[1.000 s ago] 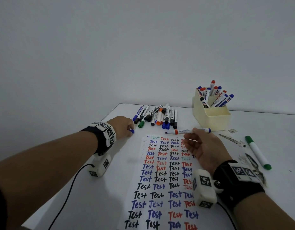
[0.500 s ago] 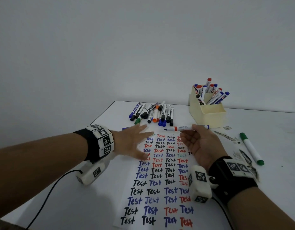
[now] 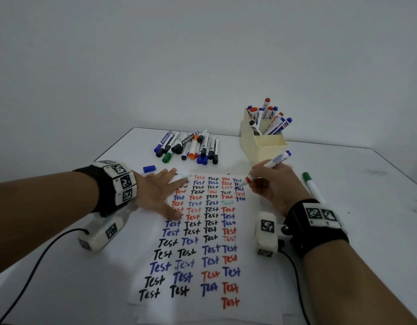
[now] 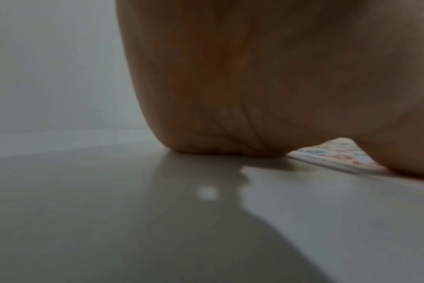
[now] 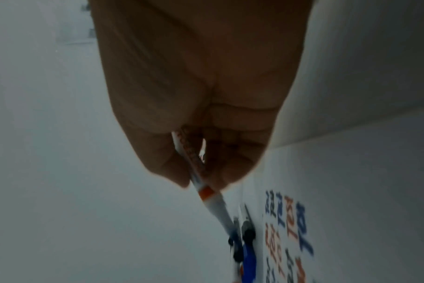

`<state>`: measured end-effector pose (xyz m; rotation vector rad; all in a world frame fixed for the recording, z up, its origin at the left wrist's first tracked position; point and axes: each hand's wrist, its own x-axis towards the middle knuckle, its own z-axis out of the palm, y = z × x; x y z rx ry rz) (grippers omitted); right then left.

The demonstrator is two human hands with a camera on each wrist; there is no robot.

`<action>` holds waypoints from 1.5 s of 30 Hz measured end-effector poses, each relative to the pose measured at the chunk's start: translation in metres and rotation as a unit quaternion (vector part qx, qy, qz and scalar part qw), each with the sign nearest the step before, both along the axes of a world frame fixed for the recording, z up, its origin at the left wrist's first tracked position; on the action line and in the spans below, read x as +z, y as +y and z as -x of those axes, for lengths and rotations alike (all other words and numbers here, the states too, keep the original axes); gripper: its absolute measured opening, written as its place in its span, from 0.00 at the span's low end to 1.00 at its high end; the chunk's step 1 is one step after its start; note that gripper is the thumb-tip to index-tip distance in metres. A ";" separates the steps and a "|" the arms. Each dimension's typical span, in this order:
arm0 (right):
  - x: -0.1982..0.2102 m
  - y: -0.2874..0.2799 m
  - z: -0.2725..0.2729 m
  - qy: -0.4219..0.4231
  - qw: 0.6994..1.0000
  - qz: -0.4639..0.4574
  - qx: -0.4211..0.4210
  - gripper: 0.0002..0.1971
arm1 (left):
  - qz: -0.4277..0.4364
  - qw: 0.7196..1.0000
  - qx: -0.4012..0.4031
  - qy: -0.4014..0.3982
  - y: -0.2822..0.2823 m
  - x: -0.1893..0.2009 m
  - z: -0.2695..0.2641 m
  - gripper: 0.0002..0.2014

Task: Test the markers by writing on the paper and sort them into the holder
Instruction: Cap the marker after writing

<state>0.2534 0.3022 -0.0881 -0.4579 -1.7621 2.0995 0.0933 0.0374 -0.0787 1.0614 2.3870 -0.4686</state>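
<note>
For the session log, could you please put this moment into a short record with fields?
left hand: left hand lies flat, fingers spread, pressing the paper near its top left corner
right hand: right hand holds a marker, tip down at the paper's top right
marker cap: blue cap lies on the table beyond the left hand
untested: heap of markers beyond the paper
sorted: holder with several markers in its rear compartment
aside: green marker lies right of the paper
</note>
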 end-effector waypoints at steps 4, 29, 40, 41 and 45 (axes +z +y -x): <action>-0.006 0.003 -0.003 -0.024 0.999 -0.045 0.010 0.06 | 0.002 1.000 -0.006 0.002 0.001 -0.001 -0.002 0.73; -0.021 -0.013 -0.028 -0.036 0.984 -0.174 -0.023 0.04 | -0.012 1.000 -0.014 0.026 0.000 -0.005 -0.002 0.71; -0.021 -0.015 -0.030 -0.047 0.970 -0.235 -0.029 0.04 | -0.019 1.000 -0.017 0.016 -0.004 -0.005 -0.004 0.69; -0.020 -0.014 -0.030 -0.049 0.970 -0.238 -0.029 0.04 | -0.019 1.000 -0.016 0.014 -0.004 -0.005 -0.004 0.70; -0.022 -0.012 -0.029 -0.045 0.969 -0.242 -0.032 0.04 | -0.016 1.000 -0.014 0.010 -0.003 -0.003 -0.003 0.70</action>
